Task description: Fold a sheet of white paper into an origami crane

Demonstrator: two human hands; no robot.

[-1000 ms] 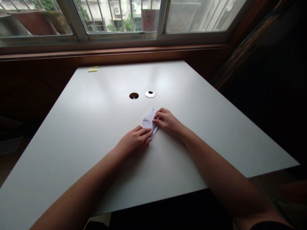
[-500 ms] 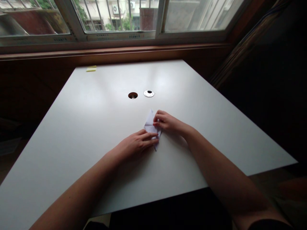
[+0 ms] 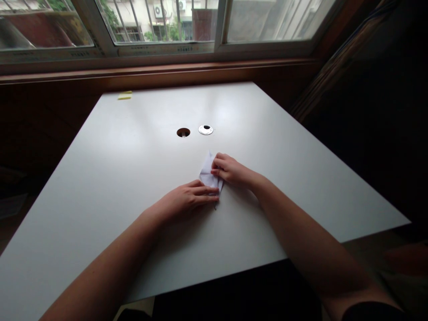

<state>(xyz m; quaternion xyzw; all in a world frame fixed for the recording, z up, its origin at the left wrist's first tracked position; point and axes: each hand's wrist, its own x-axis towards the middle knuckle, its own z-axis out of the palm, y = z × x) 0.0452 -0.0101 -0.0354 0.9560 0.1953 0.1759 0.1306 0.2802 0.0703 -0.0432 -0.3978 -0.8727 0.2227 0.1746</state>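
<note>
A small folded sheet of white paper [image 3: 207, 178] lies on the white table, its pointed far end showing above my hands. My left hand [image 3: 194, 195] rests across the near part of the paper, palm down, with its fingers stretched out and pressing on it. On the paper's right edge, my right hand [image 3: 228, 168] has its thumb and fingers pinched together on the paper. Much of the paper's near end and right side is hidden beneath the fingers.
Beyond the paper, the white table [image 3: 140, 160] has a round cable hole [image 3: 183, 132] with a loose round cover [image 3: 205, 130] beside it. Yellow tape [image 3: 125, 95] is at the far left corner. A window [image 3: 160, 22] stands behind the table.
The whole view has shifted slightly. My left fingers lie a little closer together across the paper's near end; my right hand keeps its pinch in nearly the same place.
</note>
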